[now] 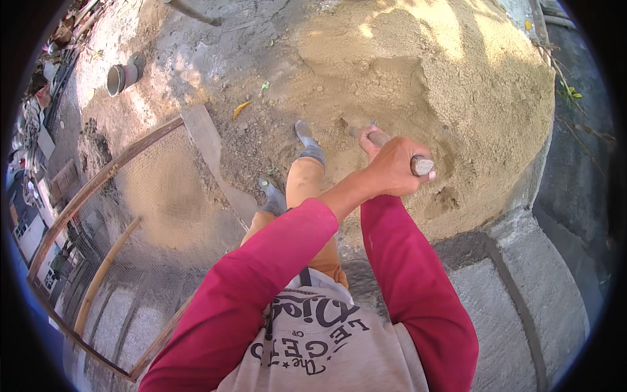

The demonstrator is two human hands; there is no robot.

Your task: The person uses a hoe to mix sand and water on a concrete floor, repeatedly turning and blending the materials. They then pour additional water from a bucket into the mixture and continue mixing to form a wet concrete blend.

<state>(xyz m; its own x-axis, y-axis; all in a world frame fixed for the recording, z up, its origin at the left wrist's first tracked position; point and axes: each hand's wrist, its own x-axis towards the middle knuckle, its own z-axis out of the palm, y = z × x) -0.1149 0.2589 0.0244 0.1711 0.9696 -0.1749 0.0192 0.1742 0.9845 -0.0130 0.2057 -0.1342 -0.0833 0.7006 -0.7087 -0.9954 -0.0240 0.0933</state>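
Both my hands grip a wooden tool handle [380,138], which slants from its round butt end near my body down toward the sand. My left hand [395,166] is closed around the shaft just behind the butt end. Farther along, my right hand [369,145] is wrapped around the same handle, partly hidden behind my left hand and wrist. The forearms cross at the wrists. What sits on the tool's far end cannot be made out. Beyond and around the hands spreads a heap of brown sand [490,130], with a hollow dug into its near side.
On the left leans a wood-framed mesh screen [104,171] with sand behind it. A dark bucket [121,79] lies tipped at the far left. My boots [305,135] stand on the sand's edge. Concrete slabs [486,307] lie near right; a yellow leaf [241,109] rests ahead.
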